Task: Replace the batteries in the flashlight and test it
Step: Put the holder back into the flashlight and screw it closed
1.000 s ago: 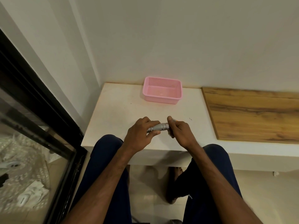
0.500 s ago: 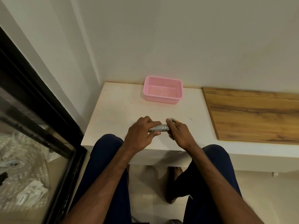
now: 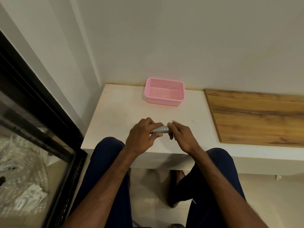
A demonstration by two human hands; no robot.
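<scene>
Not much has moved in the last second. The small silver metal flashlight point(image 3: 162, 129) is in the same spot as before, lying sideways in the air just above the front part of the white flat table point(image 3: 118, 112). The left hand point(image 3: 141, 135) still wraps its curled fingers round the flashlight's left half. The right hand point(image 3: 181, 137) still pinches the right end, and its fingers have only shifted a little there. A thin little thing with an orange tip point(image 3: 176, 122) now pokes out behind the right hand; I cannot tell what it is. I think the end is being twisted, so the battery job is still going on and the light has not been tried yet. The table's front edge is right under the wrists, so a dropped part could fall to the floor. There is bare table behind the hands. The pink plastic basket point(image 3: 162, 102) sits well apart at the back by the wall. The brown wooden board point(image 3: 255, 119) lies off to the right.
</scene>
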